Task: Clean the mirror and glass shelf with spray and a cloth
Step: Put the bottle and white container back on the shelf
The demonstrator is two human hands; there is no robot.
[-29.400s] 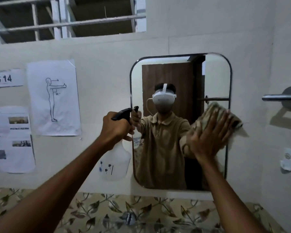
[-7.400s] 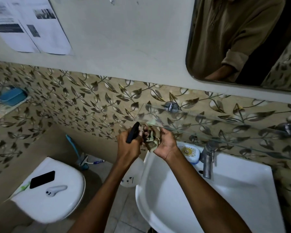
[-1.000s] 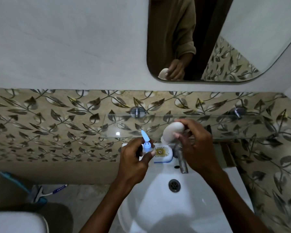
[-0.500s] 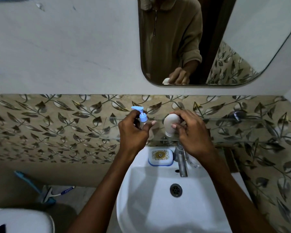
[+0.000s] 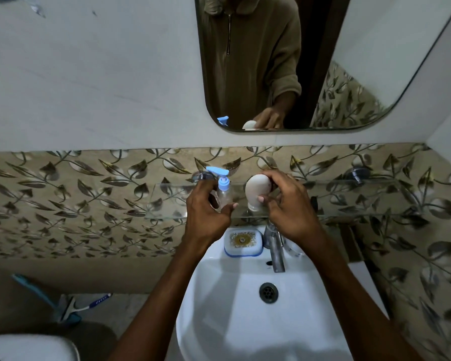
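The glass shelf [image 5: 362, 199] runs across the leaf-patterned tiles above the sink, and the mirror [image 5: 349, 61] hangs above it. A clear pump bottle [image 5: 223, 190] with a blue pump stands on the shelf, my left hand [image 5: 206, 214] curled around it. To its right a white tube [image 5: 257, 187] stands cap down on the shelf, gripped by my right hand [image 5: 289, 207]. Both hands and bottles reflect at the mirror's bottom edge. I see no spray bottle or cloth.
Below the shelf is a white sink [image 5: 245, 329] with a metal tap [image 5: 275, 248] and a blue-rimmed soap dish [image 5: 242, 242]. A squeegee [image 5: 71, 306] lies on the floor at the left, beside the toilet lid [image 5: 24, 347].
Both hands rose from over the sink to the shelf, carrying the pump bottle and the white tube, which now stand on the glass.
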